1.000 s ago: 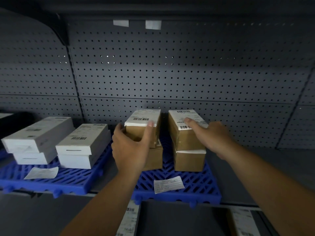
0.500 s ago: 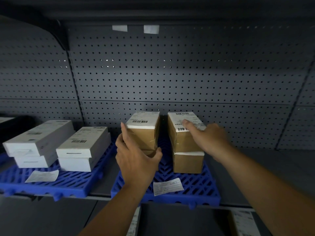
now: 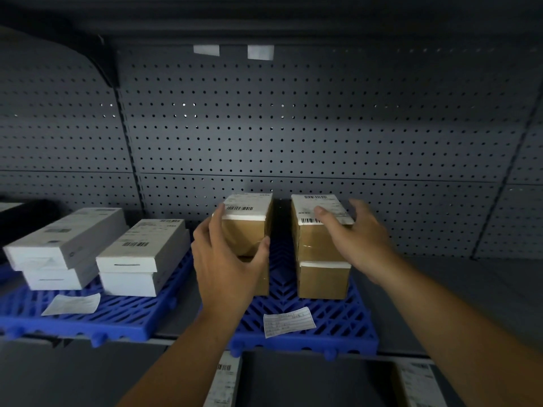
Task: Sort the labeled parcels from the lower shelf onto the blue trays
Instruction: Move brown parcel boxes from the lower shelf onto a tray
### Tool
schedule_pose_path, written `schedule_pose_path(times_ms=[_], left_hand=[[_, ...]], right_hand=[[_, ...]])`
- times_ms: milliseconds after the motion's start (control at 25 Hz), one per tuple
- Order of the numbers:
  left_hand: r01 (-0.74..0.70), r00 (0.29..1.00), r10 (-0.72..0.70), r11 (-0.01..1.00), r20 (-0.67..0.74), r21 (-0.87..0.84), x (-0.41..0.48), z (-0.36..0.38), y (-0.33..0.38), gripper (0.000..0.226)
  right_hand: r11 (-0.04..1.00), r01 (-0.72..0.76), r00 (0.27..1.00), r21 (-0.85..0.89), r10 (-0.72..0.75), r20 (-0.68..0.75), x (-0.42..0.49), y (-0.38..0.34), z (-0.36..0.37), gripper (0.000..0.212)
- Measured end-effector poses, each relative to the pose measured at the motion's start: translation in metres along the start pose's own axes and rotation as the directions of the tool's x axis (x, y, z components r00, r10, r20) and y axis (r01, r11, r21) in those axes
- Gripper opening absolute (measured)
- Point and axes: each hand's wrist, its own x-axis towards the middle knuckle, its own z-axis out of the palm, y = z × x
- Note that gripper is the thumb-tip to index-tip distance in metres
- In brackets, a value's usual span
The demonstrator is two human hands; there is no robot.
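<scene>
The left hand pinches the small brown cardboard box by its sides; it looks light and stiff. The right hand rests spread on the right brown box.

four brown parcels, four white boxes, two blue trays

L hand is reaching fwd w/ back of hand to camera, fingers spread upward, thumb angled out to the right, cupping around something in front. R hand is stretching fwd & inward, palm down, fingers loosely splayed, index tip pressing down. Both forearms are bare, rising from the bottom edge & converging toward centre.
</scene>
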Motion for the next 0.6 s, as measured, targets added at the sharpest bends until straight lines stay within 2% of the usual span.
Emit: schedule_pose_path(times_ms=[160,400,520,600], left_hand=[[0.001,0.999,-0.003,0.999,-0.038,-0.048,-0.0027,0.0022,-0.0007,0.09],[0.017,0.999,-0.018,1.0,-0.043,-0.022,-0.0015,0.0027,0.003,0.09],[0.017,0.999,-0.018,1.0,-0.041,-0.012,-0.0016,0.0022,0.0036,0.091],[0.019,0.999,-0.019,1.0,-0.036,-0.001,-0.0014,0.0025,0.0037,0.091]], right_hand=[[0.999,0.044,0.999,0.022,-0.044,0.001,0.0021,0.0027,0.0018,0.079],[0.999,0.05,0.998,0.0,-0.05,-0.037,0.0067,0.0053,0.0004,0.068],[0.999,0.048,0.997,0.002,-0.047,-0.06,0.0084,0.0074,-0.0002,0.045],[0.998,0.055,0.996,-0.003,-0.056,-0.067,0.0078,0.0062,-0.0009,0.037]])
